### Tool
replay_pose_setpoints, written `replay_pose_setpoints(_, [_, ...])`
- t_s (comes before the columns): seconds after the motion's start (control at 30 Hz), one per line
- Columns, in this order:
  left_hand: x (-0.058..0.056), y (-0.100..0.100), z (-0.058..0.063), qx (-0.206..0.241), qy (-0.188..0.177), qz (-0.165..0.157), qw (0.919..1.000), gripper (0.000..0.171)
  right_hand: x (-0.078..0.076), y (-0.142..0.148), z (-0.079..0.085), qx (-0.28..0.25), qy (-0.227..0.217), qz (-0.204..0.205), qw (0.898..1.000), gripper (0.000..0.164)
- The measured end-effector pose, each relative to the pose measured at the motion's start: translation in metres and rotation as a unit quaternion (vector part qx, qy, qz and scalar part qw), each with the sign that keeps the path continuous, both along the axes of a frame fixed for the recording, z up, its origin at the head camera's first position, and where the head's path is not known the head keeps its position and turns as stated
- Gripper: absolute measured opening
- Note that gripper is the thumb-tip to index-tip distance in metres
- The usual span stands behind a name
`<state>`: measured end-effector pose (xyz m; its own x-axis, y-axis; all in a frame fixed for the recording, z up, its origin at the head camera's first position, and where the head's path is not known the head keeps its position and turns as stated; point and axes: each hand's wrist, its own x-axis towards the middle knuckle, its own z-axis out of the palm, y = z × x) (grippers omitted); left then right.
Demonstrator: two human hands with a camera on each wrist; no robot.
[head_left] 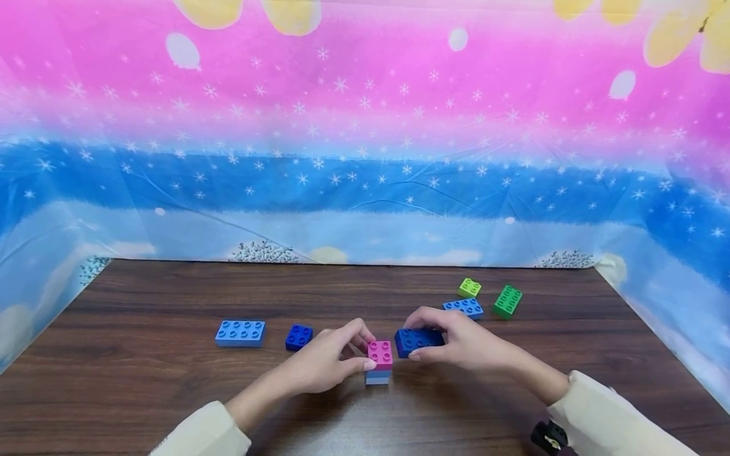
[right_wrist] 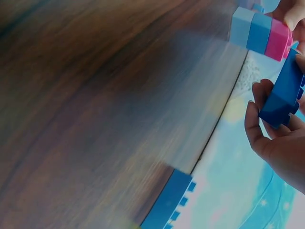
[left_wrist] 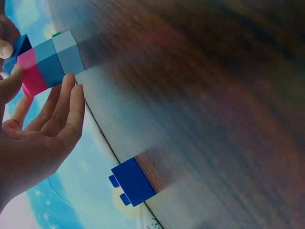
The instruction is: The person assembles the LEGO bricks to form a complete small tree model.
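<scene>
A short stack stands upright on the wooden table, with a pink brick (head_left: 379, 353) on top, a mid-blue brick (left_wrist: 49, 62) under it and a pale blue brick (left_wrist: 68, 52) at the bottom. My left hand (head_left: 329, 360) pinches the pink brick between thumb and index finger, its other fingers spread behind the stack. Just right of the stack, my right hand (head_left: 463, 342) grips a long dark blue brick (head_left: 419, 342) by its sides, studs up. In the right wrist view this brick slants, one end close to the pink brick.
Left of the stack lie a small blue brick (head_left: 299, 337) and a long light blue brick (head_left: 240, 334). Beyond my right hand are another light blue brick (head_left: 463, 308), a lime brick (head_left: 469, 287) and a green brick (head_left: 507, 301). A patterned cloth (head_left: 365, 183) hangs behind the table.
</scene>
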<state>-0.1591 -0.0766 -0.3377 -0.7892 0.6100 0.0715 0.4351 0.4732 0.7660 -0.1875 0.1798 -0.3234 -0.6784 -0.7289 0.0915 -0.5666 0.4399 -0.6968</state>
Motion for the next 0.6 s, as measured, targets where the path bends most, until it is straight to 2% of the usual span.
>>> replay_pose_setpoints(0.13, [0.0,0.0,0.0,0.002,-0.001,-0.002,1.0,0.019,0.003,-0.008,0.003,-0.005,-0.007,0.003,1.0,0.028])
replay_pose_setpoints(0.4, [0.0,0.0,-0.002,0.012,-0.001,-0.005,0.9999,0.018,0.006,-0.02,0.005,0.008,0.024,0.008,1.0,0.028])
replay_pose_setpoints(0.6, [0.0,0.0,-0.001,0.012,-0.002,-0.004,0.9999,0.017,0.006,-0.023,0.005,0.011,0.029,0.007,1.0,0.027])
